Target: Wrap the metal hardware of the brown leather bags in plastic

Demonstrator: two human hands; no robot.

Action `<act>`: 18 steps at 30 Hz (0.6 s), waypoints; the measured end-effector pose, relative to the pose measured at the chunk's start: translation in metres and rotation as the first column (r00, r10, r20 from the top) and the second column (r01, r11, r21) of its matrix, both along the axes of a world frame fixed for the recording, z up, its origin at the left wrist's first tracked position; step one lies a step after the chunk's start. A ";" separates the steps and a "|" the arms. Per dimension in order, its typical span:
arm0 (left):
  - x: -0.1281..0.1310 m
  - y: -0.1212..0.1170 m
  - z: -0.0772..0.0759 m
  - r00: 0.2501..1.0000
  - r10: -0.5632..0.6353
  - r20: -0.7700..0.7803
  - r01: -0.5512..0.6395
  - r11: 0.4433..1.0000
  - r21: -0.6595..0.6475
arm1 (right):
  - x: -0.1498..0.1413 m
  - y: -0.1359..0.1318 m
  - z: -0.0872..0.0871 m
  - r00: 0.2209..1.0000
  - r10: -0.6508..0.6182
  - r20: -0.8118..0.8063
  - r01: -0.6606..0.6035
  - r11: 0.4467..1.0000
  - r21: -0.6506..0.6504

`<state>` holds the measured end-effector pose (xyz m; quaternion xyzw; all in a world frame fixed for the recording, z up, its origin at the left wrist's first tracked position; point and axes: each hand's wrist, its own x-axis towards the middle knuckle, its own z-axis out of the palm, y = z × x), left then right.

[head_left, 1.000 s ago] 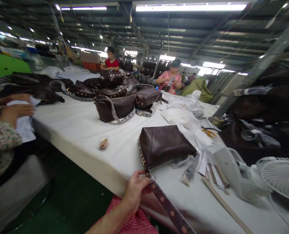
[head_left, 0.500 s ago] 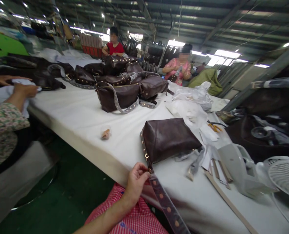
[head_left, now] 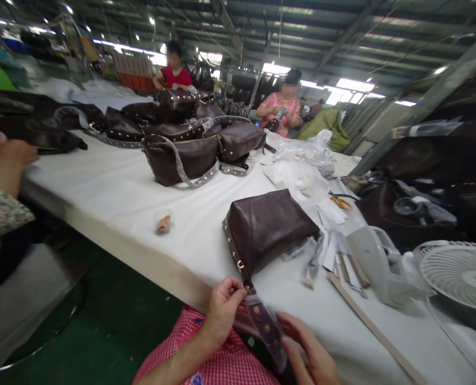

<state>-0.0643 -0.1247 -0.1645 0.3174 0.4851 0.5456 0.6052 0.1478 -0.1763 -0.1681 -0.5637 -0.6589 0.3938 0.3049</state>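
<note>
A dark brown leather bag [head_left: 270,230] with gold studs along its side lies on the white-covered table, near the front edge. From its near corner runs a studded strap [head_left: 264,323] wrapped in clear plastic, hanging over the table edge. My left hand [head_left: 224,307] pinches the strap's upper end, just below the gold ring. Lower down, my right hand [head_left: 308,347] has its thumb and fingers around the strap's plastic-wrapped part. The strap's far end is hidden by my right hand.
Several finished-looking brown bags [head_left: 185,155] are heaped further back on the table [head_left: 113,198]. To the right are a white fan [head_left: 462,272], brown strips [head_left: 370,331], yellow-handled scissors [head_left: 339,202] and crumpled plastic [head_left: 306,160]. A co-worker's hand [head_left: 13,155] is at left; two people stand behind.
My right hand has come into view from below and taken hold of the strap. My left hand keeps its pinch. The camera view has shifted slightly to the right.
</note>
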 end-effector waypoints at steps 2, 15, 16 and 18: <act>0.000 -0.001 -0.001 0.992 -0.010 -0.125 0.019 0.997 0.069 | -0.030 0.020 0.009 0.992 0.117 0.046 -0.120 0.990 0.076; -0.015 -0.005 -0.007 0.639 0.270 -0.721 0.224 0.831 0.510 | -0.061 0.031 0.012 0.996 0.064 -0.067 -0.063 0.998 0.021; -0.015 -0.005 -0.005 0.657 0.284 -0.699 0.237 0.802 0.548 | -0.062 0.031 0.013 0.996 0.058 -0.075 -0.055 0.998 0.042; -0.016 -0.004 0.001 0.696 0.274 -0.664 0.249 0.775 0.581 | -0.065 0.031 0.016 0.995 0.053 -0.080 -0.047 0.996 0.071</act>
